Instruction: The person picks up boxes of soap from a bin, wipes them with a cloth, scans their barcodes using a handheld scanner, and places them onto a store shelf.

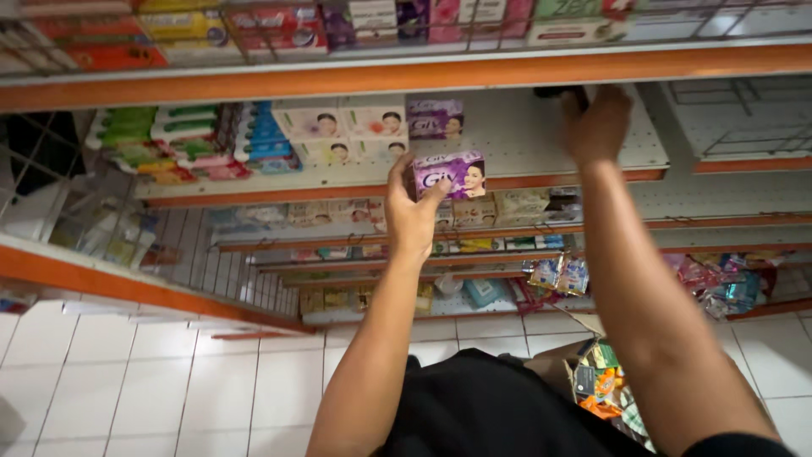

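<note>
While our left hand (pixel 412 213) clamps 1 purple box (pixel 449 174) upright at the white shelf (pixel 524 140) edge, face outward for display, our right hand (pixel 597 123) reaches deep inside, fingers closed around something dark we cannot identify.

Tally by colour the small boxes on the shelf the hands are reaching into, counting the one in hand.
Purple boxes: 2, one held in the left hand (purple box), one standing at the back of the white shelf (back purple box).
Pale pink-white boxes: 4.
Total: 6.
The right hand grips something dark, not counted.
</note>
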